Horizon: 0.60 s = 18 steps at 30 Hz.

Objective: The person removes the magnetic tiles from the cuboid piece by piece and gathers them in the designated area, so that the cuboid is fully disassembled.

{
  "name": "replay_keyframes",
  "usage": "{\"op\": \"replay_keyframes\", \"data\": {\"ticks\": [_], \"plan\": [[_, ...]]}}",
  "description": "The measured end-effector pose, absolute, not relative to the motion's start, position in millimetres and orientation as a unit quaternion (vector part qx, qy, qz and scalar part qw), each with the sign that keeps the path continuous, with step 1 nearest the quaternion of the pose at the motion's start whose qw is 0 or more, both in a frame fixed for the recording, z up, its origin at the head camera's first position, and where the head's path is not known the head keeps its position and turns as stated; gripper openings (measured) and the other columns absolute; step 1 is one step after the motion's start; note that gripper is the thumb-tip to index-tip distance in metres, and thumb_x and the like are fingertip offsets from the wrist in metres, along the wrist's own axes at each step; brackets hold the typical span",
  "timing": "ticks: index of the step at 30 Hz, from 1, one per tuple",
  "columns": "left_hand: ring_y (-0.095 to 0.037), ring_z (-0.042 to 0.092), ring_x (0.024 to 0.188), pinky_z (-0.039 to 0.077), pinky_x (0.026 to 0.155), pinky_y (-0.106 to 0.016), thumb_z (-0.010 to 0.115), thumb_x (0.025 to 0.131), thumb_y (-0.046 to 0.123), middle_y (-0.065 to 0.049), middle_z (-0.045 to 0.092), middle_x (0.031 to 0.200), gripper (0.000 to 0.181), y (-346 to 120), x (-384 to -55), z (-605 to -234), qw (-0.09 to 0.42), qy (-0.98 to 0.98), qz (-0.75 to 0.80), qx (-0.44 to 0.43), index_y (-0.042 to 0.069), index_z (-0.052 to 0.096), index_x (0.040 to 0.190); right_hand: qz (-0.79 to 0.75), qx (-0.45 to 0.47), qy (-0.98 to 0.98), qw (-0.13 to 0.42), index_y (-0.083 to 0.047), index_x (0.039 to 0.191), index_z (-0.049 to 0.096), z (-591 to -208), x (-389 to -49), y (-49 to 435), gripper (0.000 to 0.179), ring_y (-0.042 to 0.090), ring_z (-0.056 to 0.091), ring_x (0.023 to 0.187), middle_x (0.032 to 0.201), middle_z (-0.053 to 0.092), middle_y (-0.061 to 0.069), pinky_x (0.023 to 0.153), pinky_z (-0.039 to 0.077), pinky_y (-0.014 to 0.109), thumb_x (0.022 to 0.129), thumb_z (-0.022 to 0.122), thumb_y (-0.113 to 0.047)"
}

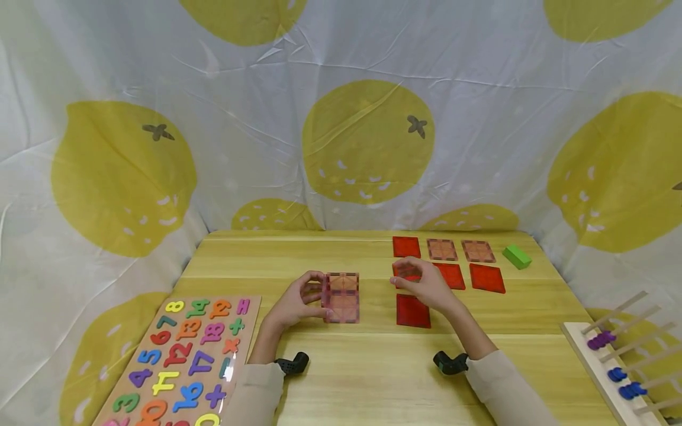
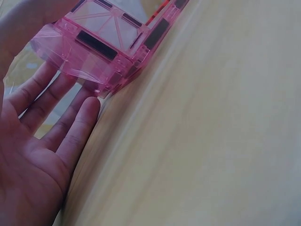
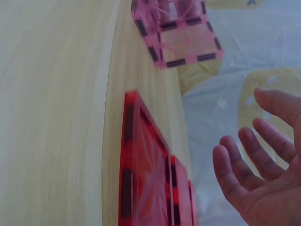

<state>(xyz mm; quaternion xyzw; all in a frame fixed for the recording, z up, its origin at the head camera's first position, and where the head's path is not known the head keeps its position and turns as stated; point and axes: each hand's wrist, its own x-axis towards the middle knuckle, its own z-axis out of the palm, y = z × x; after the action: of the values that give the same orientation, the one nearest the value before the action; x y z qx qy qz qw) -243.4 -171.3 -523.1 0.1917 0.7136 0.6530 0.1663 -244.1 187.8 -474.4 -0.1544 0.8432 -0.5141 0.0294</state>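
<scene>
Near the middle of the table is a small structure of clear pink magnetic tiles (image 1: 343, 299); some tiles lie flat and others stand upright. My left hand (image 1: 295, 302) holds its left side, thumb at the near end and fingers at the far end. In the left wrist view the fingers (image 2: 77, 125) reach behind the pink tile (image 2: 106, 28). My right hand (image 1: 426, 285) hovers above the red magnetic tiles (image 1: 413, 310), fingers loosely bent with nothing between them. Part of one red tile is hidden under it. The right wrist view shows this hand (image 3: 268, 160) beside a red tile (image 3: 150, 174).
Two more pink tiles (image 1: 441, 249) and a green block (image 1: 517, 256) lie at the back right. A board of colourful numbers (image 1: 256, 337) occupies the left front. On the right stands a white counting rack (image 1: 597, 361) with wooden pegs and beads. A lemon-print cloth (image 1: 469, 148) hangs behind.
</scene>
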Motion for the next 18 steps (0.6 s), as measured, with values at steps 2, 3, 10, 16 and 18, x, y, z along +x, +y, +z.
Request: {"op": "replay_keyframes", "data": {"ticks": [2,3,10,16,18], "plan": [[-0.043,0.054,0.136,0.055,0.104,-0.035,0.090,0.078,0.006,-0.024,0.049,0.146,0.079,-171.5,-243.5,-523.2,0.166,0.715,0.652,0.190,0.008,0.045,0.143,-0.518,-0.163,0.839,0.033,-0.013,0.126,0.067,-474.3,-246.1,179.6,0.038,0.027,0.068,0.110,0.127,0.068,0.019,0.084,0.059,0.032,0.095,0.077,-0.032],[-0.043,0.054,0.136,0.055,0.104,-0.035,0.090,0.078,0.006,-0.024,0.049,0.146,0.079,-171.7,-243.6,-523.4,0.165,0.715,0.652,0.188,0.008,0.045,0.143,-0.519,-0.167,0.837,0.035,-0.014,0.126,0.067,-474.3,-247.0,175.5,0.037,0.028,0.068,0.110,0.129,0.066,0.019,0.084,0.059,0.032,0.095,0.077,-0.031],[-0.046,0.053,0.135,0.054,0.105,-0.038,0.087,0.081,0.003,-0.028,0.048,0.146,0.078,-171.5,-243.8,-525.0,0.168,0.715,0.652,0.191,0.006,0.043,0.144,-0.533,-0.185,0.824,0.053,-0.013,0.129,0.065,-480.5,-252.7,149.5,0.039,0.031,0.066,0.117,0.134,0.063,0.020,0.094,0.059,0.040,0.095,0.077,-0.027],[-0.045,0.053,0.135,0.054,0.105,-0.040,0.087,0.081,0.002,-0.028,0.048,0.147,0.078,-170.8,-243.2,-524.1,0.170,0.715,0.651,0.191,0.006,0.043,0.145,-0.538,-0.196,0.817,0.066,-0.006,0.132,0.064,-488.2,-256.0,129.4,0.045,0.034,0.066,0.118,0.131,0.065,0.019,0.097,0.058,0.049,0.093,0.078,-0.024],[-0.043,0.054,0.135,0.053,0.106,-0.041,0.088,0.080,0.003,-0.026,0.049,0.146,0.078,-170.9,-243.3,-523.4,0.167,0.717,0.650,0.188,0.007,0.043,0.144,-0.535,-0.201,0.818,0.066,-0.005,0.132,0.064,-489.4,-257.7,123.2,0.044,0.032,0.067,0.116,0.129,0.067,0.015,0.097,0.058,0.047,0.093,0.078,-0.022]]}}
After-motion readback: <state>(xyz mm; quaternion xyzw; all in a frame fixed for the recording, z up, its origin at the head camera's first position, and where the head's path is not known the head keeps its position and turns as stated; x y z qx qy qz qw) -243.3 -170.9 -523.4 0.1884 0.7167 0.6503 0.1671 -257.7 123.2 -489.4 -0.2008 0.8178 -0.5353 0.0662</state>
